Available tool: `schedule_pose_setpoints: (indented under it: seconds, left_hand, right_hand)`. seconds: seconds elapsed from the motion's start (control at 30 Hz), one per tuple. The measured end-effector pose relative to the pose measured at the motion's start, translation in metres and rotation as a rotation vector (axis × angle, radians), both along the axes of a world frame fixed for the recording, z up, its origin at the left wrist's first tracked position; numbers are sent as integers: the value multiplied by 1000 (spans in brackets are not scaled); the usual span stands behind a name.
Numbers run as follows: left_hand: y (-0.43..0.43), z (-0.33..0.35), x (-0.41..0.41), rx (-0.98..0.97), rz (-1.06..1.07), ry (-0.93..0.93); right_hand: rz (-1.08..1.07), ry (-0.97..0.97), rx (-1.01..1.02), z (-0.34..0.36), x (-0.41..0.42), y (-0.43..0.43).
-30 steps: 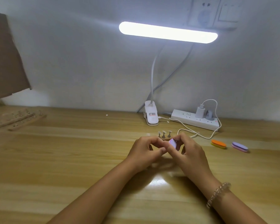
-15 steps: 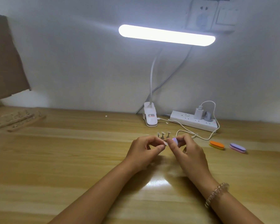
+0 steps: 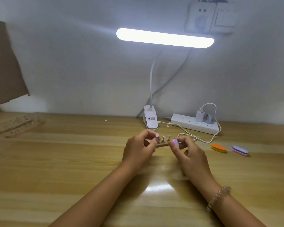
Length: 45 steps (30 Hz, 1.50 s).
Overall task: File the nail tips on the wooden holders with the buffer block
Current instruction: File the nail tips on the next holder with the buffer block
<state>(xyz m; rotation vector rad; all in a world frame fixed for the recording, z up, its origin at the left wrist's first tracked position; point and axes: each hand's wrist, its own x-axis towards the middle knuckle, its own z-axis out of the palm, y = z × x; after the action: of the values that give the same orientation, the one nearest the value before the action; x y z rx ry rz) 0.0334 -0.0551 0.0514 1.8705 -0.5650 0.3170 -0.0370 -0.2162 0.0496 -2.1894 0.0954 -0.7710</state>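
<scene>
Wooden holder: sitting nearer the worktop's far edge, its ends being hidden.
Left hand: pinching a white nail tip.
Right hand: gripping the blurred lilac buffer block.
Room: worktop stretching broadly toward its left edge.

Bright bar lamp lights the scene; glare on the table; edges bowed, hands slightly blurred.

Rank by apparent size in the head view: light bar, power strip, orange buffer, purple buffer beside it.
Light bar, largest.
Power strip, second.
Orange buffer and the purple buffer beside it look alike; unranked.
</scene>
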Motion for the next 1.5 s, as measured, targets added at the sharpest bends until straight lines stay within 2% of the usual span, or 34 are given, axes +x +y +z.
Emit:
schedule_pose_setpoints:
  seconds: [0.07,0.13,0.37,0.5,0.67,0.93,1.23,1.3,1.5]
  left_hand:
    - [0,8,9,-46,88,-9]
    - [1,13,19,-56,136,9]
    - [-3,7,38,58,116,87]
    - [-13,5,38,6,114,165]
    - [-11,-3,32,163,103,77]
    - [-12,-1,29,305,186,133]
    - [-12,-2,29,340,191,148]
    - [-13,-3,30,356,193,117]
    - [-21,-10,35,534,256,-202]
  right_hand:
    - [-15,14,93,0,0,-4]
    - [11,42,99,-1,0,-4]
    - [84,68,81,0,2,0]
    - [77,72,129,0,5,-3]
    - [99,79,133,0,7,-3]
    - [106,103,128,1,5,-3]
    - [105,106,95,2,2,-1]
    - [105,103,96,2,2,-1]
    - [76,112,187,2,3,-3]
